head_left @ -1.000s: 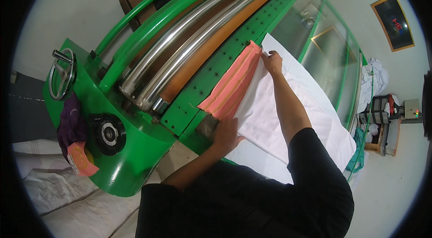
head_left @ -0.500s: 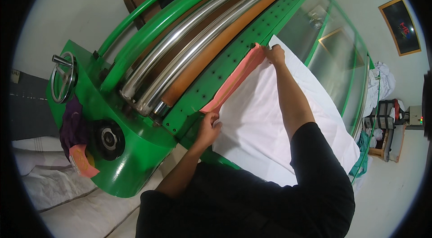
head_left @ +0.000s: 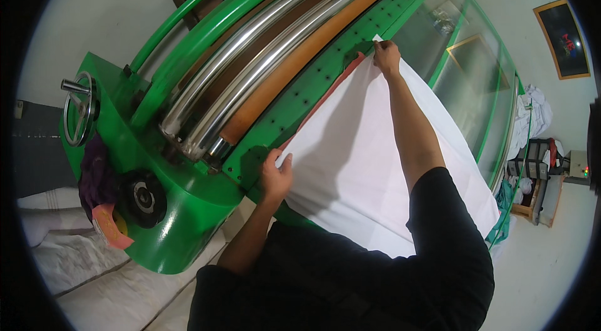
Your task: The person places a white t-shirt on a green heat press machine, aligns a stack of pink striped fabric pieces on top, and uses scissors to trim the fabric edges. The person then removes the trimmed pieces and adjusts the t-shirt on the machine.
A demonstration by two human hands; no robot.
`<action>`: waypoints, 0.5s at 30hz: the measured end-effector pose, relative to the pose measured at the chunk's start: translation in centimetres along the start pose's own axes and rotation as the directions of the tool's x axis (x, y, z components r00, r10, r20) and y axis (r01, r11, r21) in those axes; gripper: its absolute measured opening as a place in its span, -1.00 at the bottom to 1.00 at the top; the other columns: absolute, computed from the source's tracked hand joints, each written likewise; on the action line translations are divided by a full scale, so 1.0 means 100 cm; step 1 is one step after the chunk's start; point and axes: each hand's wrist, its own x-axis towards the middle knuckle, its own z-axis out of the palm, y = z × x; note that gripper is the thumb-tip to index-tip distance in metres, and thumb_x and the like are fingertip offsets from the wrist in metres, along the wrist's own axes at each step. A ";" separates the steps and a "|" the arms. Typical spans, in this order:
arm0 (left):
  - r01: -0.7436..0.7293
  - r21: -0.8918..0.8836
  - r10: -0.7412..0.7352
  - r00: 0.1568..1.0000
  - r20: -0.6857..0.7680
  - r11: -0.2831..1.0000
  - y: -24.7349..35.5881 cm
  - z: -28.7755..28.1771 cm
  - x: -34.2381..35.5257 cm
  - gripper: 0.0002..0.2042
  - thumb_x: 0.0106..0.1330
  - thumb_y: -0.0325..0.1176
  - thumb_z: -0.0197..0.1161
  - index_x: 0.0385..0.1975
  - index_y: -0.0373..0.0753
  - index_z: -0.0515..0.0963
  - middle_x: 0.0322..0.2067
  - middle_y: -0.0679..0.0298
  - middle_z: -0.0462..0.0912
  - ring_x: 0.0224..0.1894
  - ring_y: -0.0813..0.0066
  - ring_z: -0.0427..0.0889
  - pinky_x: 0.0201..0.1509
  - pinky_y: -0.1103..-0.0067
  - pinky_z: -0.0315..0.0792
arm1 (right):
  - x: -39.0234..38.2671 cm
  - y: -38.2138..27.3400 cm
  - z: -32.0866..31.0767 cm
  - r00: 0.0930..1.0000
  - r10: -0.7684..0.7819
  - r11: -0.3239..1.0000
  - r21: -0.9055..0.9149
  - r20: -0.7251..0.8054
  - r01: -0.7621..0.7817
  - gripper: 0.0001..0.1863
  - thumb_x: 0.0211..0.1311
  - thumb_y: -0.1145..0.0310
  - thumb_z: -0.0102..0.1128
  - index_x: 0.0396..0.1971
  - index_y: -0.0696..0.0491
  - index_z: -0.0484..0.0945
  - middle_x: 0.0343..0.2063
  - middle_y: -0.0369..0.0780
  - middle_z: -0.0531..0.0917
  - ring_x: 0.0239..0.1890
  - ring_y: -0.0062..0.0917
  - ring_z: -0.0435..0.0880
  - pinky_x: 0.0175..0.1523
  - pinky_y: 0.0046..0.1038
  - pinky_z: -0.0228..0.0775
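A white fabric sheet [head_left: 357, 149] is stretched between my two hands in front of a green roller machine. My left hand [head_left: 276, 174] is closed on its near left corner, thumb up. Farther off to the right, my right hand [head_left: 386, 57] pinches the far corner, a bit of white sticking up past the fingers. Under the sheet's raised edge shows a strip of pink fabric [head_left: 335, 82], mostly covered by the white. It lies along the green perforated plate [head_left: 319, 90], beside an orange-brown roller [head_left: 282, 76].
Two shiny metal rollers [head_left: 250, 74] run behind the orange one. At left are a handwheel [head_left: 81, 109], a hanging purple cloth [head_left: 97, 174] with a pink piece, and a black round knob [head_left: 143, 198]. Clear panels [head_left: 466, 74] stand at right. White bundled fabric [head_left: 81, 262] lies at lower left.
Both hands have moved from the pink strip's ends to the white sheet's corners. The white edge now lies up over most of the pink strip, which was fully exposed before.
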 end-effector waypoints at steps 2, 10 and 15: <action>-0.034 0.136 0.030 0.999 0.033 0.990 0.000 -0.010 0.007 -0.75 0.39 -0.28 0.34 -0.15 -0.36 0.60 -0.24 -0.12 0.73 -0.17 -0.18 0.71 -0.09 0.19 0.55 | 0.006 0.001 0.005 0.998 0.055 0.998 0.006 0.013 -0.055 -0.57 0.37 0.05 0.24 -0.11 0.15 0.75 -0.13 0.12 0.76 0.02 0.04 0.73 0.17 -0.11 0.53; 0.000 0.459 -0.076 0.986 0.147 0.889 0.005 -0.022 0.014 -0.74 0.41 -0.20 0.28 -0.10 -0.26 0.64 -0.18 -0.07 0.74 -0.11 -0.19 0.68 -0.01 0.12 0.50 | -0.025 -0.017 0.018 1.000 -0.020 1.000 0.004 0.021 0.020 -0.59 0.44 0.11 0.17 -0.09 0.17 0.74 -0.10 0.10 0.76 0.02 0.03 0.72 0.15 -0.13 0.53; -0.096 0.468 0.023 0.987 0.159 0.878 -0.002 -0.024 0.012 -0.71 0.39 -0.29 0.28 0.04 -0.22 0.59 0.02 0.00 0.68 0.10 -0.09 0.61 0.12 0.11 0.44 | -0.078 -0.020 0.012 0.934 -0.317 0.948 -0.070 -0.163 0.310 -0.72 0.39 0.37 0.12 -0.10 0.20 0.72 -0.08 0.07 0.73 0.03 0.01 0.68 0.18 -0.14 0.50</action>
